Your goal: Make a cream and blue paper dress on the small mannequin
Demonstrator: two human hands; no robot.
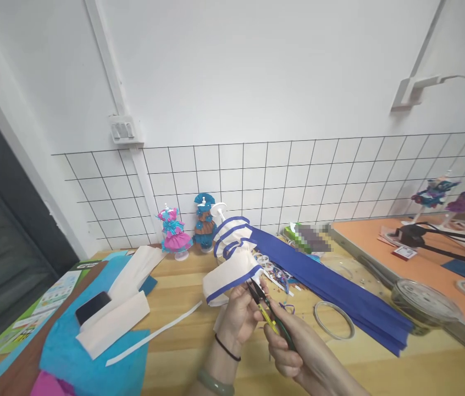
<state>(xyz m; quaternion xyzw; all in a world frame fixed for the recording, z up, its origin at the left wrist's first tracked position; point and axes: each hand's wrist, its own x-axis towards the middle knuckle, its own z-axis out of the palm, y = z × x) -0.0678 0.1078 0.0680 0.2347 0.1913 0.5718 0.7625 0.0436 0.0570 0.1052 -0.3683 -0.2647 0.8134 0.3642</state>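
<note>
My left hand (236,313) is closed on the lower end of a small dress form wrapped in a white and blue paper dress (232,269). The dress has ruffled tiers edged in blue and lies tilted, its round white base (218,209) pointing up and away. In my right hand (290,346) are small thread snips (271,316) with dark blades and a yellow and dark green handle. Their tips touch or nearly touch the dress edge beside my left fingers; I cannot tell whether they cut into it. A long folded blue paper strip (331,289) runs behind my hands to the right.
Two finished paper-dressed forms, one pink and turquoise (175,234), one teal and brown (205,225), stand by the wall. Left are cream paper (115,324), a phone (92,308) and turquoise sheets (92,363). Paper scraps (276,272), a ring roll (334,320) and a round clear container (424,302) lie right.
</note>
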